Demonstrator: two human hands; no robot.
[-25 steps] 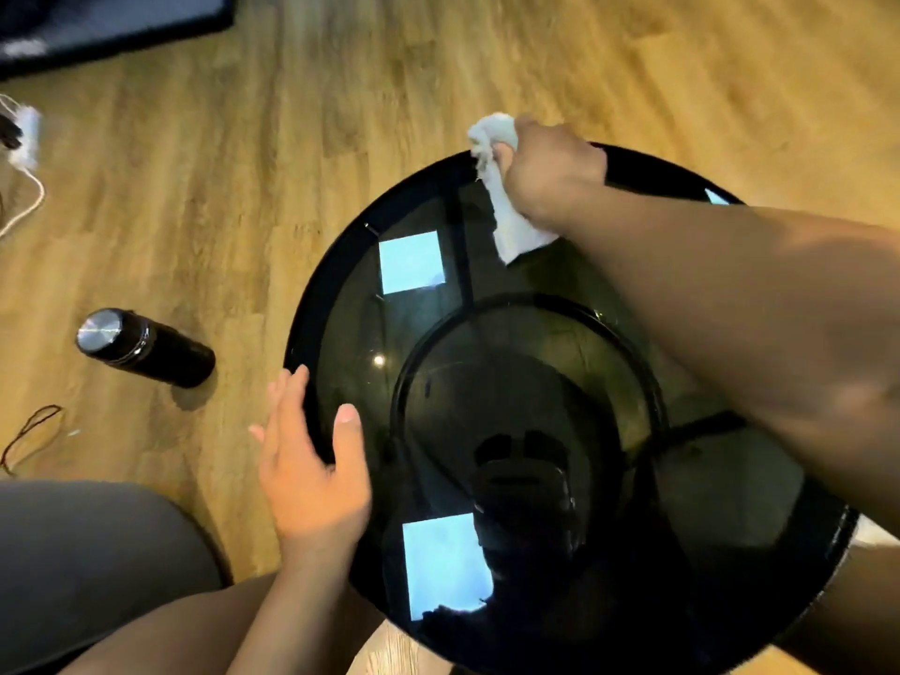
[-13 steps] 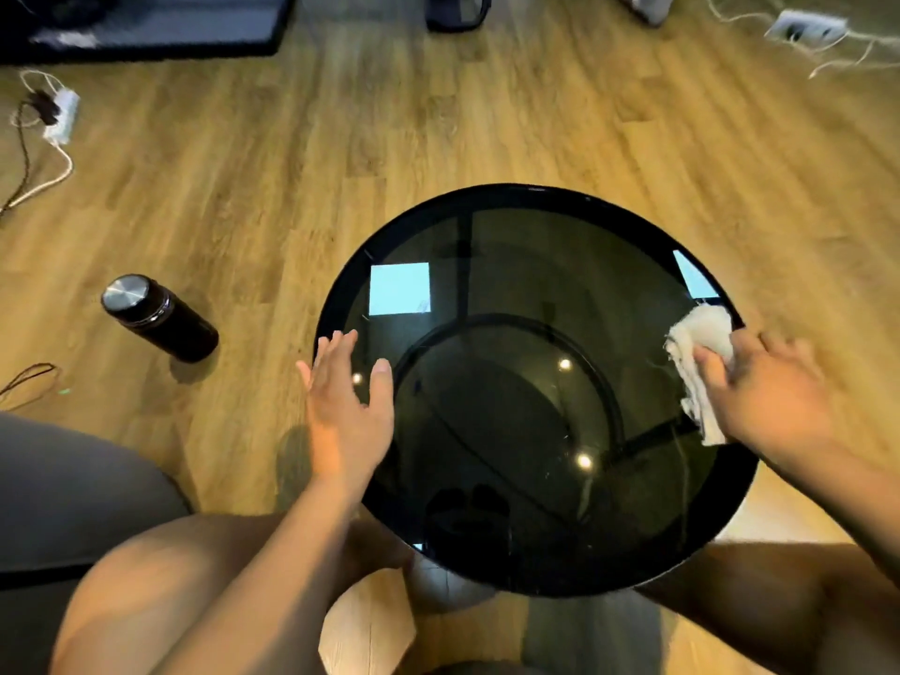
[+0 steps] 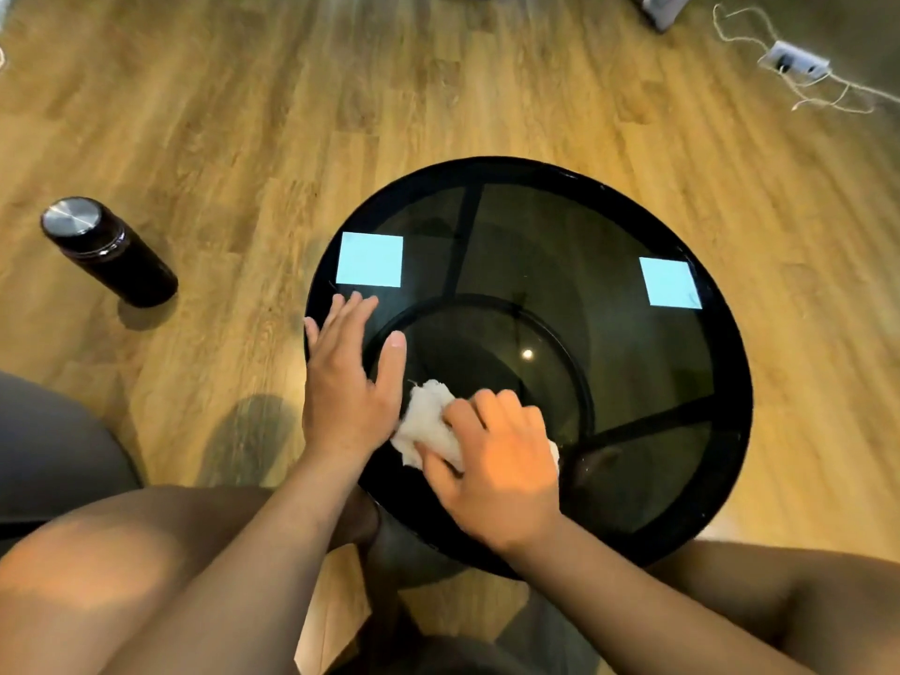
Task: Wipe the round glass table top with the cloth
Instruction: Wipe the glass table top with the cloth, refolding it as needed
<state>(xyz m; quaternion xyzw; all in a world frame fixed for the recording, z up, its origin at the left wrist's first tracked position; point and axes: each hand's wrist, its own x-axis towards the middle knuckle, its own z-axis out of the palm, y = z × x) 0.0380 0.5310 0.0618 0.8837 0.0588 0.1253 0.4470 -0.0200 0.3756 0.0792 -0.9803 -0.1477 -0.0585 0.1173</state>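
The round dark glass table top (image 3: pixel 633 382) with a black rim stands on the wood floor in front of me. My right hand (image 3: pixel 496 465) grips a crumpled white cloth (image 3: pixel 428 421) and presses it on the glass near the near-left part of the top. My left hand (image 3: pixel 348 377) lies flat with straight fingers on the left edge of the glass, right beside the cloth. Two pale square light reflections show on the glass.
A black bottle (image 3: pixel 107 250) with a steel lid stands on the floor to the left. A white power strip (image 3: pixel 796 63) with cords lies at the far right. My bare knees are below the table; a grey seat (image 3: pixel 53 440) is at the left.
My right hand has swept the cloth from the far rim, round the right edge, to the near-left part of the glass beside my left hand. The left hand has stayed on the left edge.
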